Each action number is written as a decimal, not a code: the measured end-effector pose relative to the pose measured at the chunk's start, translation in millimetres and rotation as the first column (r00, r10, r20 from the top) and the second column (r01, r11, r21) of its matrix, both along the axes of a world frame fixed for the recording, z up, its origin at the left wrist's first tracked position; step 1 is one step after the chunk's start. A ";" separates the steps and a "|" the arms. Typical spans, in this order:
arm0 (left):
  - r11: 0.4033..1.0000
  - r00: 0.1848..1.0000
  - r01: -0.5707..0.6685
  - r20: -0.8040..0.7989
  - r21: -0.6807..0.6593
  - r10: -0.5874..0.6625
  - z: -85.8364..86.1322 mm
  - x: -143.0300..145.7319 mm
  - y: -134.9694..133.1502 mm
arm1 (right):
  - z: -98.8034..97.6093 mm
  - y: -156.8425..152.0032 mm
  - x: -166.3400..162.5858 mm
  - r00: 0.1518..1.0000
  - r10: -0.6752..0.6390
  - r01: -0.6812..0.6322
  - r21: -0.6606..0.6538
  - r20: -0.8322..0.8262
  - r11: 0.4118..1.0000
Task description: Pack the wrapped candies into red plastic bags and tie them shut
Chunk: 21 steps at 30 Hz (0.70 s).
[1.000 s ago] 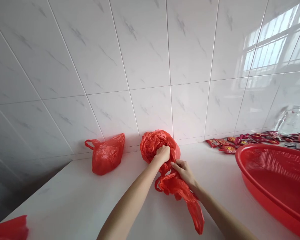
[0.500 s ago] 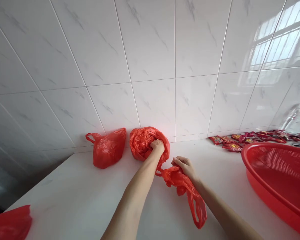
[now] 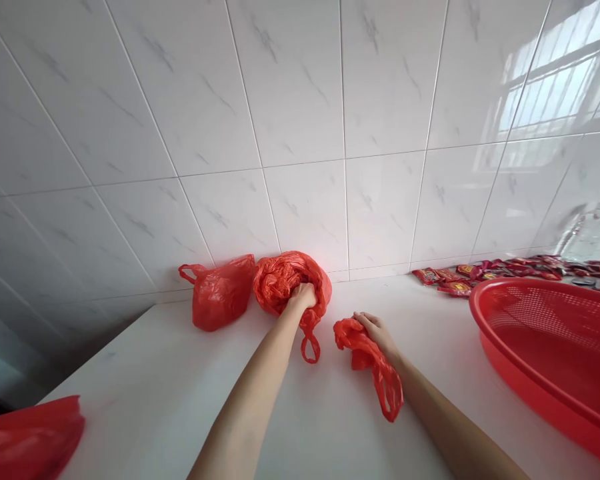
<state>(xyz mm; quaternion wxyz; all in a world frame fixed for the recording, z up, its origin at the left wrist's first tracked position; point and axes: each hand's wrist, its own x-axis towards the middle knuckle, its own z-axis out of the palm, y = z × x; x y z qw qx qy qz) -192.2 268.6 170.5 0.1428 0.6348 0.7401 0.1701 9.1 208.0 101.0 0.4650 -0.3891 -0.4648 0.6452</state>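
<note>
My left hand [image 3: 304, 295] reaches down into the mouth of a large red plastic bag [image 3: 273, 280] stuffed with crumpled red plastic. The hand looks curled, but its fingertips and whatever they grip are hidden in the folds. One looped handle of that bag lies toward me on the white counter. To the right, my right hand [image 3: 375, 328] is closed on a loose, crumpled red plastic bag [image 3: 363, 347], whose handle loop trails toward me. A filled red plastic bag [image 3: 223, 297] stands just left of the stuffed one, against the wall.
A red perforated plastic basket [image 3: 500, 333] stands at the right. Behind it, several small red packets [image 3: 455, 288] lie along the wall near a clear plastic container [image 3: 587, 233]. Another red bag [image 3: 30, 437] sits at the counter's near left edge. White tiles rise behind the counter [image 3: 180, 387].
The loose bag in my right hand has come apart from the stuffed bag's handle, leaving a gap between them. My left hand stays inside the stuffed bag. The view has shifted slightly right.
</note>
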 end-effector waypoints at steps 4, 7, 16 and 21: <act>0.988 0.996 -0.066 -0.071 -0.137 0.057 8.6 -8.3 -19.6 | -0.3 -3.2 6.8 0.999 -0.016 0.015 -0.044 -0.031 0.999; 0.991 0.989 -0.097 -0.117 -0.093 0.085 11.6 -11.0 -36.2 | -1.1 -6.0 10.5 0.999 -0.002 0.000 -0.062 -0.037 0.998; 0.957 0.997 0.033 -0.079 0.288 -0.010 21.4 4.5 -73.9 | 4.8 -15.2 11.9 0.998 -0.016 0.013 -0.057 -0.053 0.998; 0.925 0.973 0.220 0.001 0.311 -0.232 9.6 34.2 -98.7 | 0.9 -12.1 10.3 0.997 -0.045 0.044 -0.015 -0.068 0.999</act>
